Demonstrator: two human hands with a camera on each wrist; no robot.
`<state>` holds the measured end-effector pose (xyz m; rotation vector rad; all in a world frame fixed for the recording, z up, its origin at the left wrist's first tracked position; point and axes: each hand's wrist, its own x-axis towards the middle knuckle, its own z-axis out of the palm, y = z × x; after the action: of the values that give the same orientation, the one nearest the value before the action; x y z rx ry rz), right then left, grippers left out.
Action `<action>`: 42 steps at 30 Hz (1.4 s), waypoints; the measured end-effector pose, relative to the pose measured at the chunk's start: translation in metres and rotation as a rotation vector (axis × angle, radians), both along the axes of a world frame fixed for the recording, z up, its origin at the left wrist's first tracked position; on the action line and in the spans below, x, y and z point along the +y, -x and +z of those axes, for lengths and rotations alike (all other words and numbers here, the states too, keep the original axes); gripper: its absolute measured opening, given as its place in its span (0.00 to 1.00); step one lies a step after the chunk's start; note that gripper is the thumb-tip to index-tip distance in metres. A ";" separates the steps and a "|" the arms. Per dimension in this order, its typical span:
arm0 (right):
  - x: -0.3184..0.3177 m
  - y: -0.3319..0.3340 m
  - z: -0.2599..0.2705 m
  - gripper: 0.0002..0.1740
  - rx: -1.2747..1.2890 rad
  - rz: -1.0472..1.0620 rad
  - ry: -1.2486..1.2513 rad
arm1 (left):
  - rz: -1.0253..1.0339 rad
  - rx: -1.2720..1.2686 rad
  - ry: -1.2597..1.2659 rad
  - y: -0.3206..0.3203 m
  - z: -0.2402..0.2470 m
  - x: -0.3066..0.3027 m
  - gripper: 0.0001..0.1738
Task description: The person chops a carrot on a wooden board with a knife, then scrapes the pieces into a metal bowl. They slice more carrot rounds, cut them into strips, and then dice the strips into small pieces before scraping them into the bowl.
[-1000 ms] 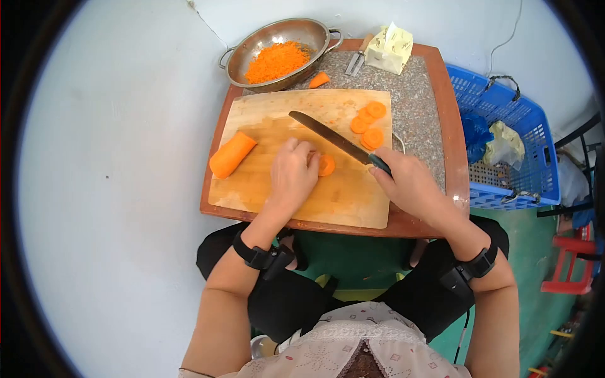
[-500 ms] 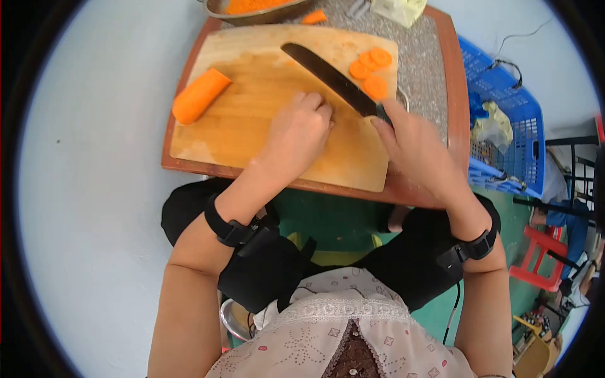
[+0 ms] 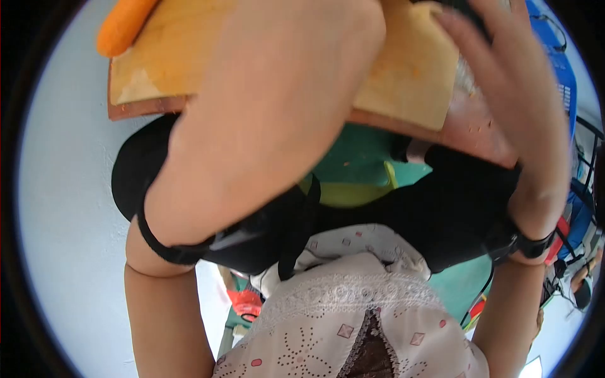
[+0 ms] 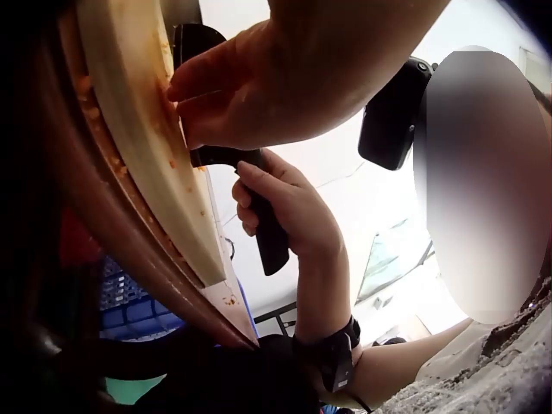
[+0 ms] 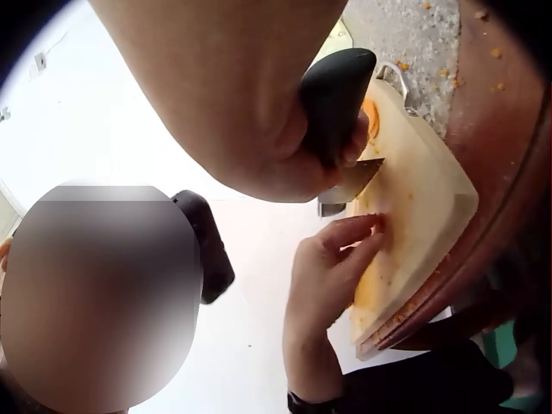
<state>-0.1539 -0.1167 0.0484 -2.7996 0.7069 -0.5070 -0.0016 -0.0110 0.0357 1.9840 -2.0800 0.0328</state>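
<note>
My right hand point(image 5: 289, 164) grips the black handle point(image 5: 338, 99) of a kitchen knife, whose blade point(image 5: 360, 179) stands close over the wooden cutting board point(image 5: 423, 181). Beside the blade, my left hand point(image 5: 319, 272) pinches a small orange carrot slice point(image 5: 378, 227) at its fingertips, low against the board. The left wrist view shows the left hand point(image 4: 259, 86) in front of the blade, hiding part of it. A thick carrot piece point(image 3: 123, 28) lies at the board's left edge in the head view. More carrot slices point(image 5: 371, 116) lie beyond the knife handle.
The board rests on a table with a reddish-brown wooden rim point(image 3: 476, 129) and a speckled stone top point(image 5: 423, 43). A blue plastic basket point(image 3: 561, 44) stands at the right. My black-trousered legs point(image 3: 435, 205) are under the table's near edge.
The head view has tilted down, so the board sits higher and the pan has left the frame. My left fingers have closed over the carrot slice; the right hand keeps the knife.
</note>
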 end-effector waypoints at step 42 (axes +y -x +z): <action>0.005 0.021 0.020 0.18 0.336 0.068 -0.053 | -0.088 0.146 -0.020 0.000 -0.006 0.005 0.17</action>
<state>-0.1753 -0.1113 0.0684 -2.8764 0.6710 -0.0021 -0.0019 -0.0056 0.0294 1.8440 -2.0788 -0.1468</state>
